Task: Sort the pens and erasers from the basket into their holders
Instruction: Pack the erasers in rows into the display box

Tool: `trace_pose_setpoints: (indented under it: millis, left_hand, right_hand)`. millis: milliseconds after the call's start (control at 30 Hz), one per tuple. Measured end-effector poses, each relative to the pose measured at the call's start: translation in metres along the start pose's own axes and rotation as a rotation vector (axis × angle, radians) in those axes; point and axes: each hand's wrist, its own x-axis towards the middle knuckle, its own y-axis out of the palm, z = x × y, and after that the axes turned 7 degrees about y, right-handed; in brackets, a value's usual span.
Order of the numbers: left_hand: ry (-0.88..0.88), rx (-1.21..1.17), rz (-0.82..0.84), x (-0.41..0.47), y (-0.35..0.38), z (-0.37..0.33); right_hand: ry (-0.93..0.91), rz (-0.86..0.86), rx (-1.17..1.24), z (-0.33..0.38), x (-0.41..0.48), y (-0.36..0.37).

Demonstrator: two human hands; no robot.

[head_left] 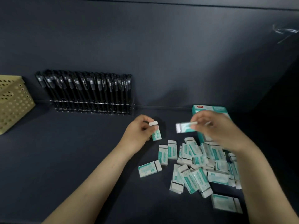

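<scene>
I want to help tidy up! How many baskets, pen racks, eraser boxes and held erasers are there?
Basket: 1
Pen rack: 1
Eraser box: 1
Held erasers: 2, one in the left hand, one in the right hand
Total: 5

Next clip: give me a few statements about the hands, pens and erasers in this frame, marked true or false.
1. The left hand holds an eraser. True.
2. The right hand is empty. False: it pinches a blurred eraser.
3. The pens lie loose on the table. False: they stand in the clear rack by the back wall.
4. The basket sits at the far left. True.
5. Every eraser is packed in the teal box. False: many loose erasers lie scattered on the table in front of it.
</scene>
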Motion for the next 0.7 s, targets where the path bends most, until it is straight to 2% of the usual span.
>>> trace_pose_setpoints:
  millis: [67, 133, 333, 600, 700]
  left_hand:
    - [-0.018, -0.059, -0.046, 0.005, 0.006, -0.002]
    - [-0.030, -0.111, -0.095, 0.012, 0.012, -0.006]
    - [0.045, -0.225, -0.086, 0.028, 0.021, -0.022]
    - [0.014, -0.378, -0.061, 0.039, 0.017, -0.022]
    - [0.018, -0.330, -0.033, 0.045, 0.018, -0.022]
  right_hand:
    - [0.044, -0.209, 0.085, -0.017, 0.005, -0.013]
    - [0.127, -0.293, 0.142, -0.034, 0.008, -0.025]
    - [0.279, -0.261, 0.364, -0.044, 0.018, -0.020]
    - [0.284, -0.210, 0.249, -0.012, 0.042, 0.011]
    - [0.291, -0.253, 0.233, -0.011, 0.050, 0.009]
